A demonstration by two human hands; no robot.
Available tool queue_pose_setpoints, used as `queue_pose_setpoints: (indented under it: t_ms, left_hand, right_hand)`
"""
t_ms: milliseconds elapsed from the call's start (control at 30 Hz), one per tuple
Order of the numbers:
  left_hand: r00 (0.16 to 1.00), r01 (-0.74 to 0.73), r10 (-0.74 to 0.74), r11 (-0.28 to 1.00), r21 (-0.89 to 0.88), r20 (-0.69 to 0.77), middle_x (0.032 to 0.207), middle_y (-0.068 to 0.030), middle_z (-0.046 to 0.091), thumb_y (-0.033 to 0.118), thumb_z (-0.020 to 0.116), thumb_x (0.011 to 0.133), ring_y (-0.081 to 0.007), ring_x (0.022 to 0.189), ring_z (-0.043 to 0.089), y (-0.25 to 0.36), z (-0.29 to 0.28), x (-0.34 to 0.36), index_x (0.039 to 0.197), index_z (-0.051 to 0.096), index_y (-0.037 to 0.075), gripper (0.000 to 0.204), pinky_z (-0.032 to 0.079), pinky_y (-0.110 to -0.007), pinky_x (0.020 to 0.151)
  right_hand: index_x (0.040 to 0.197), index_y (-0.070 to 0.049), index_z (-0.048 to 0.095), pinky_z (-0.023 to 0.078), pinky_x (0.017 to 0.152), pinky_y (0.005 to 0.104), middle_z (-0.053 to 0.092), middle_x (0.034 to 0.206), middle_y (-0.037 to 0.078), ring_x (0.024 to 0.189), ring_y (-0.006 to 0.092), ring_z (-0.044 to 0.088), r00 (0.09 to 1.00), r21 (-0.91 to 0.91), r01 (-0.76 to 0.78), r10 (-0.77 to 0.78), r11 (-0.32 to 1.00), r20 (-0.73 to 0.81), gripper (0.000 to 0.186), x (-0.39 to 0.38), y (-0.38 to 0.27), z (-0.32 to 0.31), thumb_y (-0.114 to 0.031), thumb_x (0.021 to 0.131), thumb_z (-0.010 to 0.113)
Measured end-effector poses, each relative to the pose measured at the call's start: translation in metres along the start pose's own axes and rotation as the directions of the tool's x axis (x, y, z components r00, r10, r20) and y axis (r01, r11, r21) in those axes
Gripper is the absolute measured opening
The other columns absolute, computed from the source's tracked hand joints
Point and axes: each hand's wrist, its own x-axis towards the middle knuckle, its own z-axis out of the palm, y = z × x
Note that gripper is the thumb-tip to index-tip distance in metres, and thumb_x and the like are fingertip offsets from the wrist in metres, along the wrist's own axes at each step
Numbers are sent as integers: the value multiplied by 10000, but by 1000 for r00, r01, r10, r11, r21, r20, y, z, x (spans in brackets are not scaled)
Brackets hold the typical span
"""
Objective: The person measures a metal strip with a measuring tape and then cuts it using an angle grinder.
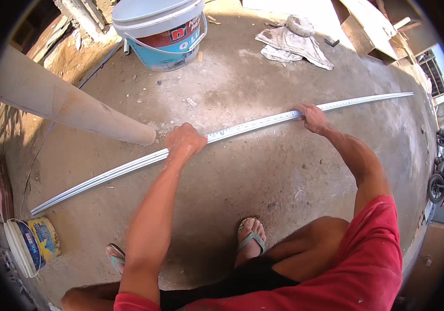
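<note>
A long, thin bundle of whitish metal-looking strips with blue print along its middle runs slantwise across the floor, from the lower left to the upper right. It appears curved through the wide lens. My left hand is closed over it just left of the middle, knuckles up. Farther along to the right, my right hand grips the same bundle, its fingers wrapped over the edge. What lies beneath both palms is hidden. I cannot tell how many strips there are or whether they are lifted off the floor.
A pale round post stands close beyond my left hand. A blue-and-white paint bucket is at the back; a yellow-and-blue bucket lies near the bundle's left end. A dirty cloth and wooden box sit behind, a motorcycle far right.
</note>
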Motion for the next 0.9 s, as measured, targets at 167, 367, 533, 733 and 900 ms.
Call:
queue_pose_setpoints:
  t_ms: [167, 367, 533, 733, 900]
  left_hand:
    - [1000, 23, -23, 999, -25, 15, 1068, -159, 695, 370, 711, 766, -312, 1028, 664, 40, 17, 9, 1011, 722, 52, 402, 540, -387, 855]
    - [999, 32, -31, 999, -20, 25, 1051, -142, 701, 398, 690, 794, -313, 1052, 651, 38, 44, 8, 1031, 730, 98, 385, 532, -394, 872]
    - [1000, 26, -26, 1000, 13, 16, 1049, -154, 698, 392, 692, 789, -313, 1048, 653, 45, 43, 14, 1037, 722, 86, 395, 532, -398, 871]
    - [997, 70, -67, 992, 101, -32, 1066, -166, 691, 321, 686, 765, -329, 1030, 658, 57, 41, 9, 1046, 709, 69, 378, 535, -400, 869]
    - [997, 77, -77, 995, 70, 8, 1092, -172, 683, 294, 674, 765, -336, 1041, 654, 55, 40, 12, 1071, 696, 58, 387, 535, -395, 876]
  right_hand:
    - [1171, -89, 584, 462, 925, 401, 608, 1101, 106, 1088, 305, 557, 995, -55, -22, 17, 998, -102, 355, -5, 48, 19, -49, 822, 636]
    - [1157, -87, 601, 464, 918, 397, 626, 1057, 99, 1054, 294, 564, 988, 8, 17, -16, 1000, -154, 362, -11, 48, 35, -31, 802, 645]
    - [1155, -91, 606, 466, 912, 389, 635, 1037, 90, 1035, 284, 567, 983, -10, 36, -37, 999, -179, 387, -14, 59, 37, -27, 777, 663]
    - [1163, -98, 613, 463, 924, 375, 634, 1052, 80, 1051, 272, 560, 985, -6, 4, -5, 1000, -171, 408, -12, 58, 38, -24, 766, 673]
    - [1161, -93, 611, 454, 936, 376, 632, 1077, 77, 1068, 275, 551, 980, -15, 4, -7, 1000, -201, 392, -10, 62, 46, -31, 779, 669]
